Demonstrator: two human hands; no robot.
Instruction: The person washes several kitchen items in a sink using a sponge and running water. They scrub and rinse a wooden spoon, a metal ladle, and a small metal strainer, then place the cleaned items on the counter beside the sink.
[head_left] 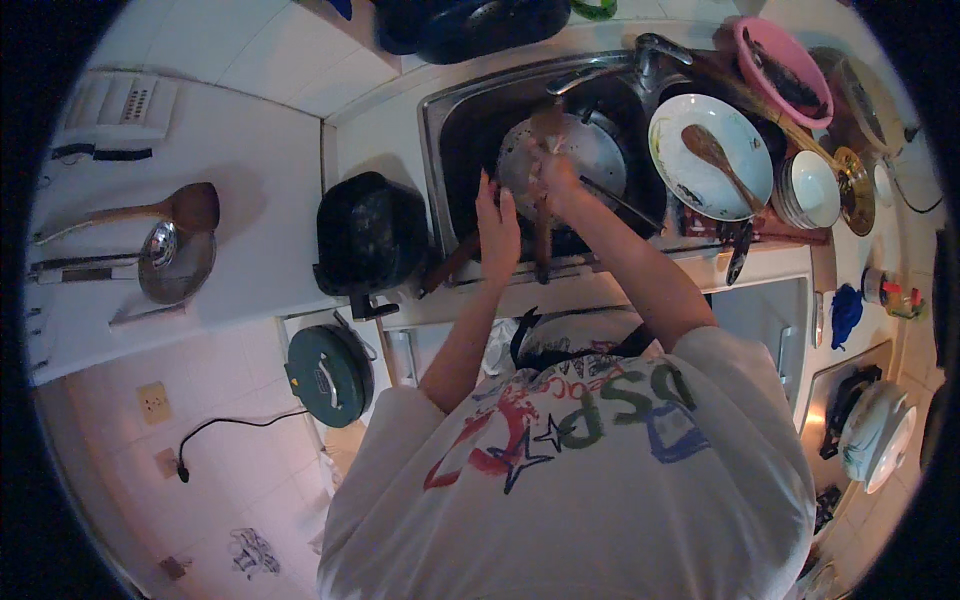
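While the silver pan (603,152) lies in the sink (431,150) beneath the nearer right hand (557,180), a dark handle (625,208) slants rightward from its fingers, their grip too blurred to tell; the left hand (498,228), just beside, has extended fingers.

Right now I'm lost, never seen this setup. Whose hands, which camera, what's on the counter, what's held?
No machine here: a person works bare-handed. The one picture comes from a camera worn on the head, looking down; its fisheye lens bends straight edges. The left hand and right hand are over a metal sink with a round pan in it. The right seems to grip a brown utensil, too blurred to identify; the left is open. To the right are a white plate with a wooden spoon on it, stacked bowls and a pink basin. To the left stands a black container.
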